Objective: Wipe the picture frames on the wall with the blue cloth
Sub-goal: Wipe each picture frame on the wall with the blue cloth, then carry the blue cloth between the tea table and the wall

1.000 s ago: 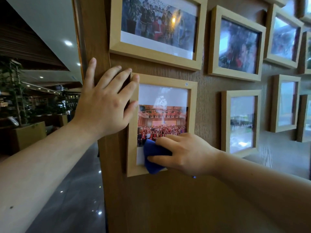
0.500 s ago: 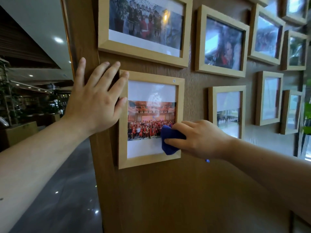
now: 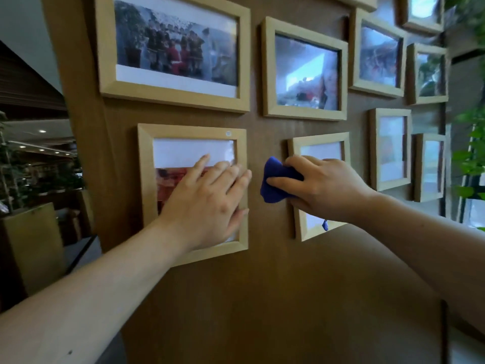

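Note:
Several light wooden picture frames hang on a brown wooden wall (image 3: 262,285). My right hand (image 3: 325,189) grips the bunched blue cloth (image 3: 275,181) against the left edge of the lower middle frame (image 3: 319,139), hiding most of its glass. My left hand (image 3: 207,203) lies flat, fingers spread, on the glass of the lower left frame (image 3: 145,179), which holds a photo of a red-dressed crowd under a white band. A large frame (image 3: 173,97) hangs above it, and a second frame (image 3: 304,115) to that one's right.
More frames (image 3: 389,179) fill the wall to the right, up to a green plant (image 3: 469,158) by a bright window. Left of the wall's edge stand a wooden planter box (image 3: 31,245) and a dim hall with ceiling lights.
My right hand carried the cloth from the lower left frame rightward to the neighbouring frame. My left hand moved from the wall edge onto the lower left frame's glass. The view shifted right.

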`<state>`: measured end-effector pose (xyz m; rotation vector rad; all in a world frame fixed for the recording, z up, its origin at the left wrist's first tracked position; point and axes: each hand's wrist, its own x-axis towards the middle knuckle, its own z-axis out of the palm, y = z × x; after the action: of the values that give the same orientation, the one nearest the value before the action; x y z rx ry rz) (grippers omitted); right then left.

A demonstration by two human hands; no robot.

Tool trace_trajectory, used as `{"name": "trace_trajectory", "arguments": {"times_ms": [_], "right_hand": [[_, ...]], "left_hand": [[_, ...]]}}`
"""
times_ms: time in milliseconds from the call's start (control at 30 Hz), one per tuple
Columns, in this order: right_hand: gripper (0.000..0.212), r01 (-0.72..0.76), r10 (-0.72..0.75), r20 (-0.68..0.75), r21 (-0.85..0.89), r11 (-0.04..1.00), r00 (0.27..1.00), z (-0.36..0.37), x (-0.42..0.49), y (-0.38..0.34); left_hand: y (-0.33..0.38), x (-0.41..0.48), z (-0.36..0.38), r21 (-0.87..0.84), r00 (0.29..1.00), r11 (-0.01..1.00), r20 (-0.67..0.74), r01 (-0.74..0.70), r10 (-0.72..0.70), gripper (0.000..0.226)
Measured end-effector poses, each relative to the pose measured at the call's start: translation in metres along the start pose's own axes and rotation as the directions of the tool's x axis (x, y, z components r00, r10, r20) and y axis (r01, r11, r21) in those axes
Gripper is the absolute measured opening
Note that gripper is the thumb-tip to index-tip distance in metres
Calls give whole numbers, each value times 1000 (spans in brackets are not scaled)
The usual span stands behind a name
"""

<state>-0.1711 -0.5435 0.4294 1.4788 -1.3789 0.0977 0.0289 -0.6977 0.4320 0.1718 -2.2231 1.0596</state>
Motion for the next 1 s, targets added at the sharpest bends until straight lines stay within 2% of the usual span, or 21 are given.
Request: {"name": "trace_trajectory", "arguments": {"times_ms": [267, 367, 600, 867, 1000], "right_hand": [[39, -154, 157, 114, -38, 987, 981, -2, -98, 66], [40, -210, 221, 182, -81, 974, 958, -7, -137, 88], [38, -310, 343, 271, -160, 937, 899, -34, -213, 110], [37, -422, 547, 384, -364, 830, 744, -86, -278, 88], [40, -491, 699, 419, -505, 710, 580, -128, -313, 56]], "left_hand": [[104, 84, 21, -189, 993, 975, -25, -119, 116, 60], [144, 115, 29, -237, 987, 958, -15, -162, 163, 59], [217, 166, 38, -390, 965, 883, -103, -261, 240, 54], [289, 195, 33, -524, 907, 740, -271, -421, 324, 61], [327, 195, 18, -588, 844, 605, -383, -537, 376, 60]]}}
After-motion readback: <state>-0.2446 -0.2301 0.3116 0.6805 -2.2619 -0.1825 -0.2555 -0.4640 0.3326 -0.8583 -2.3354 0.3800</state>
